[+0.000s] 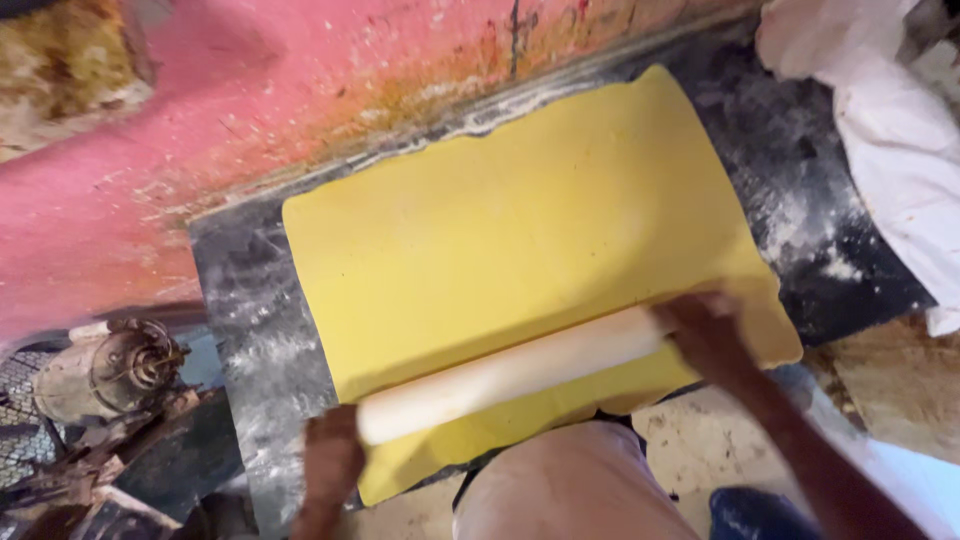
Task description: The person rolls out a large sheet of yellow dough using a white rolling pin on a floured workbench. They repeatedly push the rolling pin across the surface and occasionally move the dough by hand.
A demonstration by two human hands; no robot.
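Observation:
A wide sheet of yellow dough [520,230] lies flat on a dark, floured stone slab [255,330]. A pale wooden rolling pin [510,372] rests across the near part of the sheet. My left hand [330,460] presses on the pin's left end, and my right hand [705,335] presses on its right end. The near edge of the dough hangs a little over the slab's front edge.
A worn pink wall [200,120] rises behind the slab. White cloth [890,130] is heaped at the right. An old metal motor [110,370] and scrap sit at the lower left. My knee [570,490] is below the slab.

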